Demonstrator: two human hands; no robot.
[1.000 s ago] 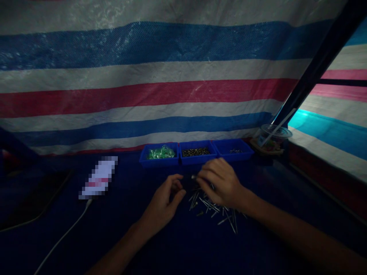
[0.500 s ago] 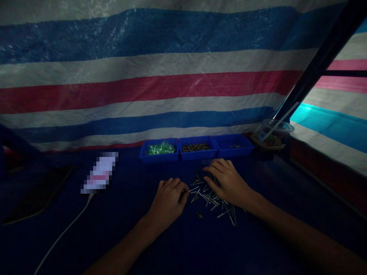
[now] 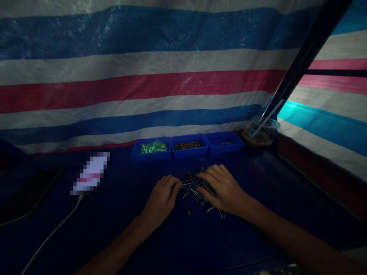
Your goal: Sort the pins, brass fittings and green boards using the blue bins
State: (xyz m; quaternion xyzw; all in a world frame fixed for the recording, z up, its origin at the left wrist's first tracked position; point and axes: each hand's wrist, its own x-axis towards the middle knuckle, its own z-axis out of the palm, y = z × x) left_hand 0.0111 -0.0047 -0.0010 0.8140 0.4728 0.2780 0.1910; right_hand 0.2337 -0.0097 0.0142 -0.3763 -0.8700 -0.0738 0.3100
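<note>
A loose pile of thin silvery metal pins (image 3: 196,194) lies on the dark blue tabletop. At its left edge, my left hand (image 3: 163,194) is closed in a pinch, and the end of a thin metal pin (image 3: 184,186) shows at the fingertips. My right hand (image 3: 225,189) rests over the right part of the pile, thumb and fingers apart, hiding some of the pins. Two small brass-coloured pieces lie by the pile: one piece (image 3: 189,175) behind it, another piece (image 3: 188,211) in front.
Behind the hands stand three blue trays: a tray (image 3: 151,156) with green-tinted plastic, a tray (image 3: 190,152) of small brassy parts, and a tray (image 3: 225,149) with a few silvery bits. A clear cup (image 3: 263,123) with a straw stands right. A lit phone (image 3: 91,172) with a cable lies left.
The view has shifted slightly, so the trays and phone sit further left. My right hand has come down a little over the pins; my left hand stays pinched by the pile.
</note>
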